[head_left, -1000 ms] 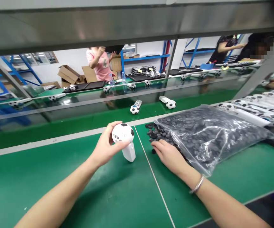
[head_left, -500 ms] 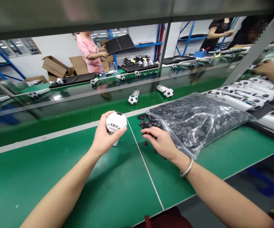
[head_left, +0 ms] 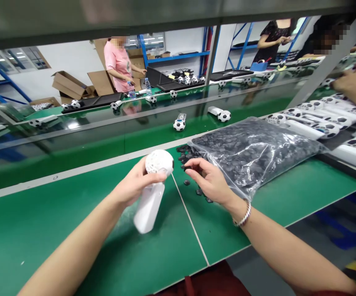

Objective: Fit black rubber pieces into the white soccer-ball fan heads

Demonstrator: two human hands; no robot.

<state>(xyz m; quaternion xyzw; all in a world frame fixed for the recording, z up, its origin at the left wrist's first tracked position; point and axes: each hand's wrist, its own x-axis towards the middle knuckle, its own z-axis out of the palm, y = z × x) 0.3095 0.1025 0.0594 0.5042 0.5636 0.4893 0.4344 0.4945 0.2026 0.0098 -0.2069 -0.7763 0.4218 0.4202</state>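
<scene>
A white handheld fan [head_left: 149, 207] with a football-patterned, vented ball head sits in the left hand [head_left: 131, 183] — or at least it looks like a fan from this angle. The fingers and thumb wrap around the ball head, and the handle slants down and to the left, over the green bench mat [head_left: 57, 230].

The right hand [head_left: 210, 181] is just beside it, with its thumb and forefinger narrowed into a pinch over small black discs [head_left: 186, 155]. Whether a disc sits between those fingertips is too small to tell. Some discs lie in a heap at the mouth of a clear plastic bag [head_left: 252, 154] packed with more of them, and a few are scattered loose on the mat near the hand. A metal bracelet [head_left: 243, 215] circles the right wrist.

Further right, assembled white football-headed units [head_left: 310, 125] lie in rows, and a co-worker's hand [head_left: 349, 84] reaches in above them. Two more units [head_left: 179, 124] sit on a green conveyor belt [head_left: 196, 131] beyond a white rail. Past a glass panel [head_left: 57, 127], a co-worker in a pink shirt [head_left: 118, 65] stands by cardboard boxes [head_left: 68, 84] and blue shelving [head_left: 174, 56]
</scene>
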